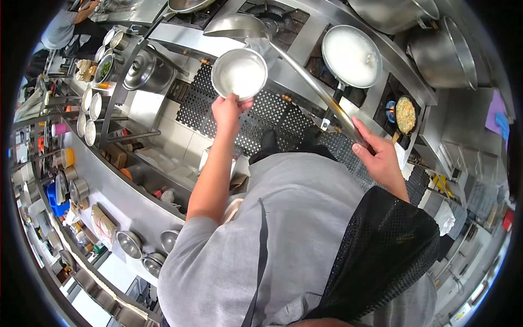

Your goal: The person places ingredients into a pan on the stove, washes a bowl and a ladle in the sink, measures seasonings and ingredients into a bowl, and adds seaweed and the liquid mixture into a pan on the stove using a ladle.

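My left hand [232, 111] is closed on the near rim of a round metal bowl [218, 82], held over the floor mat in front of the stove. The bowl's inside looks pale; I cannot tell how much is in it. In my right hand [378, 155] is the end of the long handle of a large ladle [310, 79]. The ladle's wide scoop hangs above the stove edge, just beyond the bowl. A frying pan [325, 61] of white, foamy liquid sits on the stove, right of the ladle's handle.
A small pan [415, 121] of cooked food stands beside a blue flame [390, 110]. Large metal pots [444, 54] line the back right. To the left are a lidded stockpot [144, 71], shelves of containers and a steel counter [109, 182]. Another person [59, 27] stands far left.
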The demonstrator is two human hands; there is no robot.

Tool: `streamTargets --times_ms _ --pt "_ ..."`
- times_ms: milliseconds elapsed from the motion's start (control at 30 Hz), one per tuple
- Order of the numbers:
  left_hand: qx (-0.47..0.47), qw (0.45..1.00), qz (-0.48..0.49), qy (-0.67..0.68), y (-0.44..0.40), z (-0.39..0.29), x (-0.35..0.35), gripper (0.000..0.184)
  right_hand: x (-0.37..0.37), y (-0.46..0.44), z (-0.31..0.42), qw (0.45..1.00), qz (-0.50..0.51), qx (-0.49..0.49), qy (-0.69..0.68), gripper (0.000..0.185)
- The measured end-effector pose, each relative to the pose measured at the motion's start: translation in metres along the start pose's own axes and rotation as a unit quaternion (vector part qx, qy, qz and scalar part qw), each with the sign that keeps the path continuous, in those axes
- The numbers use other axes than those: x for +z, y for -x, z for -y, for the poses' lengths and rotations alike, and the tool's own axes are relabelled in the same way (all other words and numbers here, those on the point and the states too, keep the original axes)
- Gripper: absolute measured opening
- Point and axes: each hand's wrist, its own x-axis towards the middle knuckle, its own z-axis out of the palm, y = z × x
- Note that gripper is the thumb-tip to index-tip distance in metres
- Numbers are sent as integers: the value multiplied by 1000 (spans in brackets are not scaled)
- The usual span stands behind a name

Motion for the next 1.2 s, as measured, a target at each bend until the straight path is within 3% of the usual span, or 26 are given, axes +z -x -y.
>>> streamTargets --times_ms 133,233,333,467,633,767,1200 --pt "57 998 2 39 -14 -3 -2 26 -4 0 -3 1000 13 21 -1 57" --pt "38 999 -11 -32 -3 -6 -11 26 -3 2 -9 1000 1 6 -8 57" --pt "4 1000 21 3 4 3 -3 27 -2 2 -7 1000 1 4 2 57" --pt "42 999 -9 33 -15 -2 -3 26 -3 3 -11 1000 1 -14 -5 60" --pt "-9 998 22 -53 -3 -15 -15 33 -5 5 -11 1000 7 19 5 60" --pt "31 999 -3 25 -16 -17 0 27 -5 6 -7 1000 -1 25 -6 60" --pt "38 998 28 -46 -9 -21 -3 30 -8 8 -15 1000 -25 -7 -9 61"
